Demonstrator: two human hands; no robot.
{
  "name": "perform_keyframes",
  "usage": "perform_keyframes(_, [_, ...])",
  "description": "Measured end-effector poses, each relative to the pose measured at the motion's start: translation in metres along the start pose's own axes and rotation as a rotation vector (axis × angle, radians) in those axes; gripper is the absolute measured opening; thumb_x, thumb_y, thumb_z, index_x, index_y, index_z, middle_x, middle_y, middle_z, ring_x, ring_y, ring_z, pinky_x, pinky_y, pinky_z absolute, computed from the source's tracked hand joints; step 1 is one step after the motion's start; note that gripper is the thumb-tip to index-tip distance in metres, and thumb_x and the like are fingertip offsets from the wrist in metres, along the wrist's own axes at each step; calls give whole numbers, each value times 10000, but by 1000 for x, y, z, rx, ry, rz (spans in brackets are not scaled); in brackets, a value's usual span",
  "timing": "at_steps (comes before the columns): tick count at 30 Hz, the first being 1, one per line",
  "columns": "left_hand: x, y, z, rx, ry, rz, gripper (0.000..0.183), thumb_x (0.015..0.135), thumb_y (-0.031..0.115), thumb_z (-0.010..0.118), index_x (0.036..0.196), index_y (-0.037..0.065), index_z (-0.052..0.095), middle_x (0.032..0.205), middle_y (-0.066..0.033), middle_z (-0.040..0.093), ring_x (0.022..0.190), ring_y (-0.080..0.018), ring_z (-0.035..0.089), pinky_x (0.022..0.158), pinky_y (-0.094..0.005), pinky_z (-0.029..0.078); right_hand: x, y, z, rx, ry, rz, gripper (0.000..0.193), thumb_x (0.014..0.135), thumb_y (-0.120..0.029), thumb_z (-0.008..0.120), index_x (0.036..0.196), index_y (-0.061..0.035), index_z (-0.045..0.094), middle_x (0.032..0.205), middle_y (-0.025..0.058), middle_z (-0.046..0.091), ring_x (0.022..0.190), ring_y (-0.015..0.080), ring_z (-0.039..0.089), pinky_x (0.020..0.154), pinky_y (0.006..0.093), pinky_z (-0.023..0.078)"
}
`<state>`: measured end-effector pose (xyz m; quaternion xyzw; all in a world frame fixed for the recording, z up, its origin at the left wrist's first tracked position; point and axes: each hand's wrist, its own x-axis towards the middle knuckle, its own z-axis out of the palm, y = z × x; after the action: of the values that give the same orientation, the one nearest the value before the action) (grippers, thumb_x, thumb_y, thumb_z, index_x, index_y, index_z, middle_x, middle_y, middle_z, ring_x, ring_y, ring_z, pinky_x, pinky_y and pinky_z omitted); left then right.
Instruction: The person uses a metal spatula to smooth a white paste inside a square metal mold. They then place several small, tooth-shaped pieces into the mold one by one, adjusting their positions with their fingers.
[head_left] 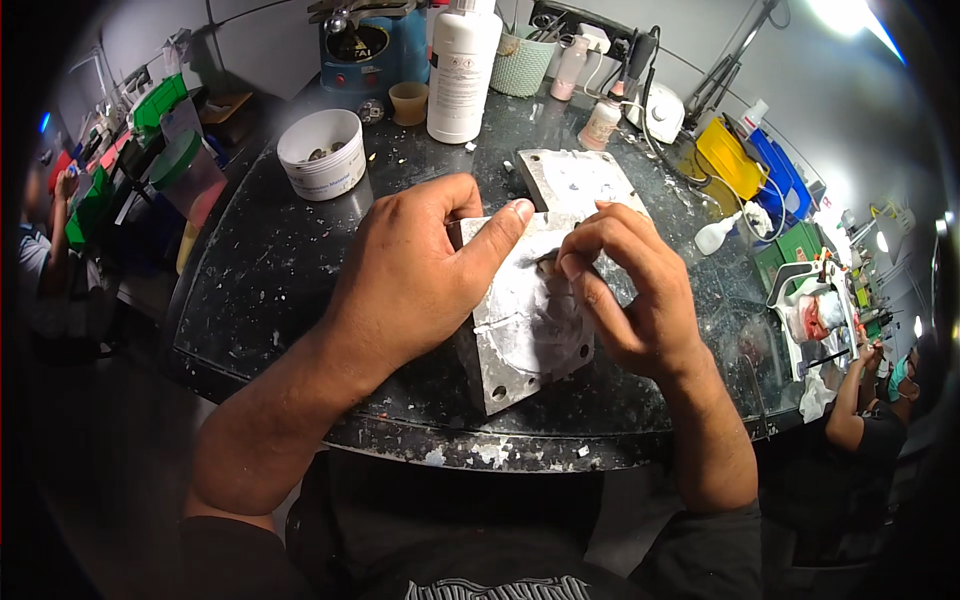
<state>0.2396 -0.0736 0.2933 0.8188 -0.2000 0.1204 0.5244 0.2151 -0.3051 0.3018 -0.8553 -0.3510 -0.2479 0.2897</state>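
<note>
A grey metal mould plate (510, 385) with corner holes stands tilted on the dark bench, its face covered in white plaster (515, 300). My left hand (410, 265) is closed round its upper left edge, the thumb lying over the top corner. Against the plaster, on the right side, my right hand (640, 295) pinches with thumb and fingers. Something small and brownish shows at those fingertips, too little to name. Just behind lies a second, similar plate (590, 185), also coated white.
Across the back stand a white tub (320, 155), a small tan cup (408, 103), a white bottle (462, 75) and a woven basket (522, 62). Yellow (728, 160) and blue bins (780, 175) sit right, near a white frame (800, 300) holding a red-and-white model. Other people work at both sides.
</note>
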Motion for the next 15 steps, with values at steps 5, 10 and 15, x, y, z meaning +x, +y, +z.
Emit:
perform_keyframes(5, [4,8,3,50,-16,6,438,980,334,765,755,-1,596,581,-127,553,520,-168,507,520,-380,410,-3,6,-17,-78,-57,-155,373,740,42,813,1056,-155,832,944,23,696,891,208,702,940,430,546])
perform_keyframes(10, [2,3,1,-14,-20,37,430,998,270,754,725,13,544,596,-6,477,604,-58,405,516,-320,335,0,16,-14,-86,-86,-203,501,753,30,786,1130,-293,852,954,10,684,852,182,686,757,328,571])
perform_keyframes(15, [6,0,2,-54,-72,35,437,1008,274,756,726,19,540,619,28,459,637,-43,389,528,-303,327,3,20,-19,-208,-75,-266,271,817,-54,810,1061,-172,800,1001,25,700,855,226,690,750,363,568])
